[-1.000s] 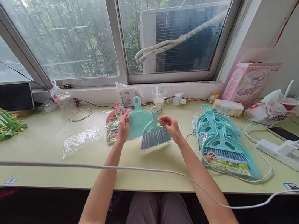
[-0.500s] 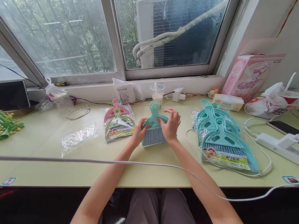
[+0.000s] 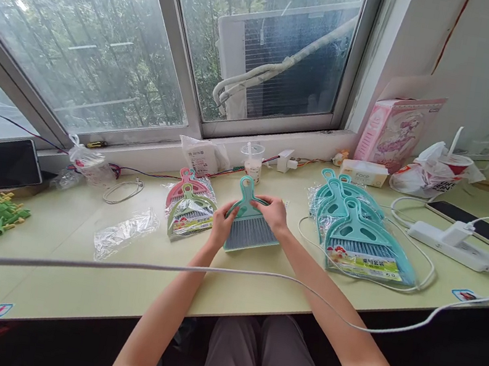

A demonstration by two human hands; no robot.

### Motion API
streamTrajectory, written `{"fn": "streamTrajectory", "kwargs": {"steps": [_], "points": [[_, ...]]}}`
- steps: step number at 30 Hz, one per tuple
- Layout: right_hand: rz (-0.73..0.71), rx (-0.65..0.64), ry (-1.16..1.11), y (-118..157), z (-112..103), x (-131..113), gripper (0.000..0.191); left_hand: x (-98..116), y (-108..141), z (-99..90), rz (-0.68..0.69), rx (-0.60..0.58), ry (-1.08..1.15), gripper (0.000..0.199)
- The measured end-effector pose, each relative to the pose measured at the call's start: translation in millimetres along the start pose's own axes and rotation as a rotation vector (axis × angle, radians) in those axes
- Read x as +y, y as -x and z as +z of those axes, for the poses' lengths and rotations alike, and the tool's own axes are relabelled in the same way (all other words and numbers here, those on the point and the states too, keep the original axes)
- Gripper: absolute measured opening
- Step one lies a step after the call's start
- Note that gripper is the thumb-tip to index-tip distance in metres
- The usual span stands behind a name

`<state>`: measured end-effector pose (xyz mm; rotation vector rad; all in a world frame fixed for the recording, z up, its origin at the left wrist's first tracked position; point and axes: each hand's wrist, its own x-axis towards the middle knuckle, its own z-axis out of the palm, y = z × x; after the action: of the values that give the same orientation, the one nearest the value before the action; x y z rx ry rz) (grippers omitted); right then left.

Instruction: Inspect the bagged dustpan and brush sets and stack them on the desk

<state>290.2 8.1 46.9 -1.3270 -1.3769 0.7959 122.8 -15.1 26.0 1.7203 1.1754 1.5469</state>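
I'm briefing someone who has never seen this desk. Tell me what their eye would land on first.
First, the two hands at the middle of the desk: the left hand and right hand grip a teal brush and dustpan set. To its right lies a stack of bagged teal sets; to its left, a pink and a green bagged set. Behind them, a big window fills the upper part of the view.
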Motion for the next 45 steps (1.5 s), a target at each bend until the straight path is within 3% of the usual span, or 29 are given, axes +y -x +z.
{"fn": "streamTrajectory", "kwargs": {"steps": [9, 14, 20, 27, 39, 42, 45], "points": [[0.068, 0.026, 0.014, 4, 2, -8, 0.026, 9, 1, -4.6, 0.031, 0.045, -0.122, 0.029], [-0.095, -0.044, 0.079, 3, -2, -8, 0.021, 13, 3, -6.3, 0.052, 0.038, -0.230, 0.031], [-0.309, 0.013, 0.252, 8, -2, -13, 0.023, 19, 6, -5.3, 0.087, 0.004, -0.252, 0.038], [-0.284, -0.032, 0.107, 10, -1, -15, 0.023, 25, 4, -3.1, 0.034, -0.074, -0.114, 0.046], [-0.176, 0.091, 0.122, 12, 5, -12, 0.030, 17, 4, -0.3, 0.016, -0.075, -0.165, 0.041], [-0.160, 0.113, 0.121, 8, 4, -10, 0.030, 13, 0, -4.4, -0.015, -0.166, -0.097, 0.041], [-0.173, 0.049, -0.047, -6, -5, -1, 0.037, 4, -4, -10.9, -0.145, -0.313, -0.043, 0.041]]}}
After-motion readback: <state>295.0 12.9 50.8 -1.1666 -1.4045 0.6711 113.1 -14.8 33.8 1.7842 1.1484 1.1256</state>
